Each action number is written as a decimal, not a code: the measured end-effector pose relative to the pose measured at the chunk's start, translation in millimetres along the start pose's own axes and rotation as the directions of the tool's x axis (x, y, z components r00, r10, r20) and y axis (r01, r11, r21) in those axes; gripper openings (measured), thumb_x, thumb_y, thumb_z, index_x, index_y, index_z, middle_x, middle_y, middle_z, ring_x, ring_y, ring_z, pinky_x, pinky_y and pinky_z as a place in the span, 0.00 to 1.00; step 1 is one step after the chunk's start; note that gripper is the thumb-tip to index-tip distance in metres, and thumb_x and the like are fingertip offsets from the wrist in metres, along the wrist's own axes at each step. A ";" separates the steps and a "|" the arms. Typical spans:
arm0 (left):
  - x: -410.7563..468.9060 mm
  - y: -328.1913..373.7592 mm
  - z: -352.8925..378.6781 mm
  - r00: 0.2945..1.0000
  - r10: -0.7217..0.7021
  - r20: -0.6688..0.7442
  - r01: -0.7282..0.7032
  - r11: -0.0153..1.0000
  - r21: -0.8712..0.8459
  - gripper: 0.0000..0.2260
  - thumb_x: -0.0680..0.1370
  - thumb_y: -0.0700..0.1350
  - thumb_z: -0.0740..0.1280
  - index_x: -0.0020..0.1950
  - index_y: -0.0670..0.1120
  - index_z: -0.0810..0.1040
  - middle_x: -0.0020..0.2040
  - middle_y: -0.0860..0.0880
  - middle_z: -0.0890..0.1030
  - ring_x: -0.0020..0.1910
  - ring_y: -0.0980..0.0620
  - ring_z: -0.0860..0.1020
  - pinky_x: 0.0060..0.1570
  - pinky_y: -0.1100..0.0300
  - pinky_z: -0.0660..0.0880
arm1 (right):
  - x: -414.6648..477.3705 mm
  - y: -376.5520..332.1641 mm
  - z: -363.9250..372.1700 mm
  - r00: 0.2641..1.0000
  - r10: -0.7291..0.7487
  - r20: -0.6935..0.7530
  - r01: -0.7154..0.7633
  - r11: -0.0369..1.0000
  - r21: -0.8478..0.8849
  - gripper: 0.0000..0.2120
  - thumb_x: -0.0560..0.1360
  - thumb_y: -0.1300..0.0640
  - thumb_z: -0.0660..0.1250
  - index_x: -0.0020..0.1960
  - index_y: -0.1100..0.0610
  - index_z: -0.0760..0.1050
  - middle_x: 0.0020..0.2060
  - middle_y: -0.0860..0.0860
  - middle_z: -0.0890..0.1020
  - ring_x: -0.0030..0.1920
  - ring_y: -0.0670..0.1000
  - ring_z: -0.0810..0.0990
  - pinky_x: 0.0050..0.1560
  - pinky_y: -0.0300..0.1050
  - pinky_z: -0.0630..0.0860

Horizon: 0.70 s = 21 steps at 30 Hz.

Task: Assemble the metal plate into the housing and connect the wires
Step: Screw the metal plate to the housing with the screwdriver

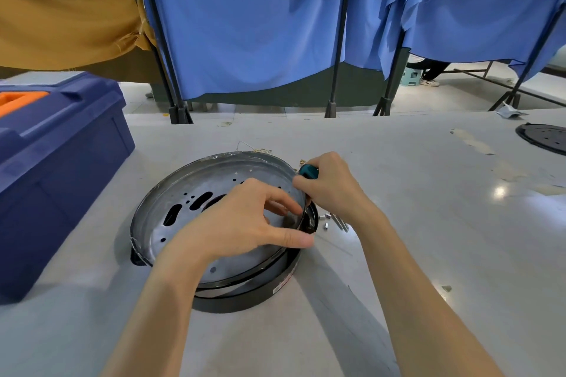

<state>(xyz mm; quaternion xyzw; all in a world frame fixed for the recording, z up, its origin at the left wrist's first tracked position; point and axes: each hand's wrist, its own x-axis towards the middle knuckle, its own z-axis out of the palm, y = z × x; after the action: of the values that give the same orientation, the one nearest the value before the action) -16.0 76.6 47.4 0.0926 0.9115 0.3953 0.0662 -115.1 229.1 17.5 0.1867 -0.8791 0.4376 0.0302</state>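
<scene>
1. Gripping on both sides: the left hand [245,223] is pinching the right rim of the metal plate [208,190], and the right hand [330,190] is wrapped tight round a teal-handled screwdriver [309,171].
2. Starting at the far left, a blue toolbox [61,168] with an orange handle [18,101] is sitting on the grey table [428,239], well apart from the work.
3. Moving in, the plate, round, silvery and cut with slots and small holes, is lying on top of the black housing [254,294] in the middle of the table. It is sitting askew, so the housing's dark wall is showing along the near and right side.
4. A thin pale wire [243,144] is poking out just beyond the plate's far rim.
5. Now the left hand again: its thumb [294,242] is stretching along the outer edge of the rim while the curled fingers [284,202] are pressing down inside, so the plate is lying mostly to the left of and under that grip.
6. Just beside it, the right hand is holding the screwdriver upright at the plate's right edge; the shaft is dropping between rim and housing, and the tip is hidden.
7. Small metal screws [333,220] are lying on the table just right of the housing, under the right wrist.
8. Far right, another dark round plate [545,138] is resting at the table's edge.
</scene>
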 end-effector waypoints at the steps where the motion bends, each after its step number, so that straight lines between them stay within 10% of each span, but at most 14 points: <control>1: 0.9 -0.4 0.6 1.000 -0.003 -0.004 0.003 1.000 0.017 0.20 0.65 0.59 0.78 0.54 0.55 0.83 0.52 0.59 0.83 0.52 0.68 0.78 0.55 0.61 0.77 | 0.1 0.4 0.0 1.000 0.003 -0.001 -0.003 1.000 0.004 0.15 0.72 0.61 0.68 0.30 0.60 0.66 0.23 0.52 0.64 0.20 0.46 0.61 0.26 0.42 0.60; 16: -0.3 -9.2 -8.6 0.976 0.058 -0.210 -0.050 0.998 0.044 0.05 0.77 0.48 0.68 0.49 0.54 0.84 0.44 0.56 0.86 0.45 0.60 0.83 0.54 0.56 0.80 | -0.7 -4.6 0.3 0.998 0.059 -0.024 -0.053 0.978 0.204 0.15 0.71 0.65 0.67 0.30 0.60 0.64 0.26 0.55 0.65 0.25 0.51 0.64 0.25 0.40 0.60; 19: 0.4 -4.9 -7.3 0.985 0.035 -0.171 -0.026 0.998 0.055 0.23 0.73 0.66 0.60 0.47 0.51 0.85 0.44 0.41 0.85 0.46 0.40 0.82 0.52 0.40 0.78 | -0.2 -5.1 0.5 0.996 0.091 -0.015 -0.086 0.971 0.223 0.13 0.71 0.64 0.67 0.31 0.60 0.67 0.26 0.57 0.69 0.21 0.50 0.65 0.21 0.36 0.60; 21: 0.5 -1.6 -6.9 0.993 0.035 -0.114 -0.022 0.994 0.110 0.37 0.68 0.74 0.54 0.46 0.42 0.83 0.40 0.44 0.80 0.41 0.47 0.79 0.54 0.38 0.75 | -0.3 -5.1 0.5 0.995 0.099 -0.015 -0.093 0.969 0.231 0.13 0.71 0.64 0.67 0.31 0.60 0.67 0.25 0.56 0.69 0.18 0.47 0.64 0.20 0.34 0.59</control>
<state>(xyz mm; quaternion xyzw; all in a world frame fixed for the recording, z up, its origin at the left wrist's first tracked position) -18.0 70.7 50.8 0.0860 0.9324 0.3510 0.0028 -112.9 226.0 21.0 0.1405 -0.8300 0.5397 -0.0010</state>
